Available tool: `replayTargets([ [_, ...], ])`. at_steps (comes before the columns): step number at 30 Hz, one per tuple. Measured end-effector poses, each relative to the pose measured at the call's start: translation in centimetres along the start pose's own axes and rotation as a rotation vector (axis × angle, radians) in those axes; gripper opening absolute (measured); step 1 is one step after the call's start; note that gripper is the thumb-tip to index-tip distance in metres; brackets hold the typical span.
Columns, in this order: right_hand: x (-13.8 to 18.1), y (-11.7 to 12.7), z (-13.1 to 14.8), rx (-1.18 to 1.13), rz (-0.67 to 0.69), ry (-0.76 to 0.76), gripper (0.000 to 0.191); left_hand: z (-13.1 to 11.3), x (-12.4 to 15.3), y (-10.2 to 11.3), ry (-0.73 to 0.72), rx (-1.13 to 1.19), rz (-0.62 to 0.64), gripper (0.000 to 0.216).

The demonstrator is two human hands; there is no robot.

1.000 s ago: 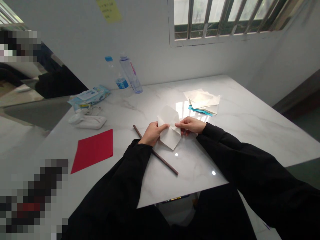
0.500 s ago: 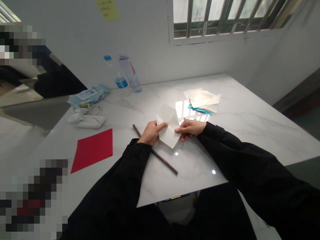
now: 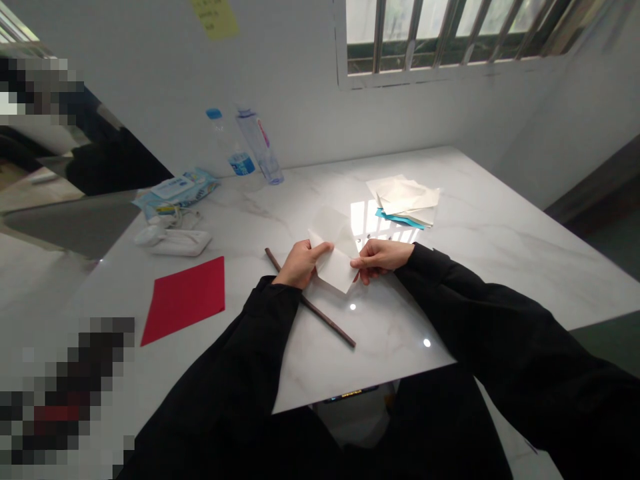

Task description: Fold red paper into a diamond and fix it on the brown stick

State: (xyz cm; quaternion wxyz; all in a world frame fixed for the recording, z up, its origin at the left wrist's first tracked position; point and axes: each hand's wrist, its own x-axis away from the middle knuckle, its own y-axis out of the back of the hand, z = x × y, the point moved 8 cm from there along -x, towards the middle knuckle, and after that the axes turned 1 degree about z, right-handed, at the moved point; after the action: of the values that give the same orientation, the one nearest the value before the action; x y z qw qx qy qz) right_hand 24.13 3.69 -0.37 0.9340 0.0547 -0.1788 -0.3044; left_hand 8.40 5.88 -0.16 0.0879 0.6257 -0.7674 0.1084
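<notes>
A folded piece of white paper [image 3: 336, 257] is held up above the table between my two hands. My left hand [image 3: 301, 261] pinches its left side, the thumb lying across the front. On the right edge, my right hand [image 3: 376, 259] grips it between thumb and curled fingers. Creases cross the paper, and its upper part stands up like a flap. Below my left wrist a thin dark brown stick [image 3: 327, 321] lies slantwise on the table, partly covered by that hand and sleeve. The fingers behind the paper are hidden.
A red paper sheet [image 3: 187, 299] lies to the left. Behind it are a white device [image 3: 181, 243], a wipes pack [image 3: 175, 190] and two clear bottles [image 3: 241, 163] [image 3: 265, 150]. Cream and blue papers [image 3: 407, 200] are piled at the back right of the marble table [image 3: 500, 247].
The paper has tilted slightly and shifted a little to the left at its top. Both hands keep their hold, the left hand a touch further left.
</notes>
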Motion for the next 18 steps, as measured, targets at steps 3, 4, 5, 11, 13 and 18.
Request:
replayTargets([
  [3,-0.2,1.5,-0.2,-0.002,-0.180,0.004,0.063,0.2,0.0,-0.4,0.014,-0.005,0.039,0.035],
  [4,-0.3,2.1,-0.3,-0.020,-0.260,0.013,0.064,0.3,0.0,-0.5,0.016,-0.012,0.053,0.035],
  [5,-0.3,2.8,-0.3,-0.046,-0.336,0.027,0.064,0.4,0.0,-0.6,0.015,-0.021,0.065,0.034],
  [11,-0.4,4.1,-0.7,-0.146,-0.483,0.079,0.061,0.5,-0.3,-0.6,-0.010,-0.069,0.083,0.030],
  [13,-0.4,4.1,-0.6,-0.165,-0.492,0.087,0.059,0.6,-0.3,-0.6,-0.009,-0.075,0.085,0.029],
  [18,0.2,4.3,0.3,-0.233,-0.545,0.154,0.051,0.6,-0.3,-0.6,-0.007,-0.058,0.083,0.027],
])
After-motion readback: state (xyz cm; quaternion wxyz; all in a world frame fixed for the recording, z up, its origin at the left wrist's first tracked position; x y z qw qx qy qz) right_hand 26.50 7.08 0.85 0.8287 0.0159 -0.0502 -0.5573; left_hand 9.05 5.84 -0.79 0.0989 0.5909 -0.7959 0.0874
